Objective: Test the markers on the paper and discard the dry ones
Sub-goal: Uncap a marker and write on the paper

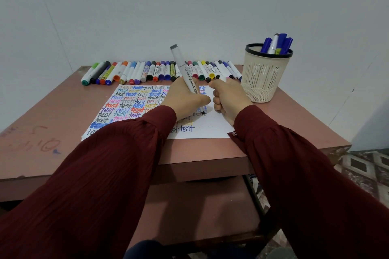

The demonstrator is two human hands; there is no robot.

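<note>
Markers (160, 70) lie side by side in a long row along the far edge of the brown table (52, 111), caps of many colours pointing near and far, running from the far left of the top almost to the cup on the right. Red and blue scribbles (44, 143) mark the bare table surface at the near left. Just near of the row lies the white paper (214, 128), most of it filled with the word "test" written in many colours, with its near right part blank. Over the sheet, the left hand (185, 99) grips a grey-capped marker (183, 65) held steeply, its capped end up and far, its dark tip touching the paper beside the last written words. Just right of it the right hand (230, 99) rests on the sheet with fingers clenched; whether they enclose anything cannot be told. Both arms wear dark red sleeves (105, 164). At the far right stands a beige mesh cup (263, 78) with a black rim, holding several upright blue markers (282, 44).
</note>
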